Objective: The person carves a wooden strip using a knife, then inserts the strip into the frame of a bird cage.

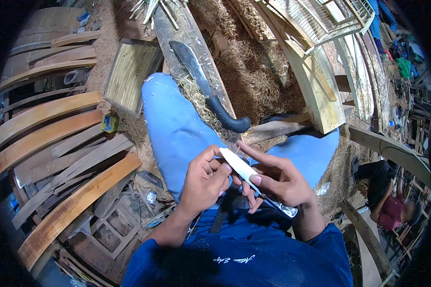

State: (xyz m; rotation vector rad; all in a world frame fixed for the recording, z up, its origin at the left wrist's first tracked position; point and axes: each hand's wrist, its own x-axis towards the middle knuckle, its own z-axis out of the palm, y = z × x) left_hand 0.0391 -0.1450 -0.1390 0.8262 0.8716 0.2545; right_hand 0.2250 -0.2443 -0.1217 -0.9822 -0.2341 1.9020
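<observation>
In my right hand [283, 182] is a knife [240, 166] with a pale, shiny blade and a patterned silver handle. Its thumb presses on the blade, and the index finger reaches out past it. My left hand [208, 177] is closed beside the blade, its fingertips pinched together. What it pinches is hidden or too small to name. A thin sliver [238, 149] shows near the blade tip and my right index finger. Beyond my hands, a machete [192, 64] with a black curved handle lies on a wooden plank [215, 79], among thin shavings.
Curved boards [48, 122] are stacked at the left, near a wooden box [131, 71]. Thin sticks [153, 9] lie at the plank's far end. A slatted cage-like frame [337, 21] rests on curved timber at far right. Another person [391, 210] is at the right edge.
</observation>
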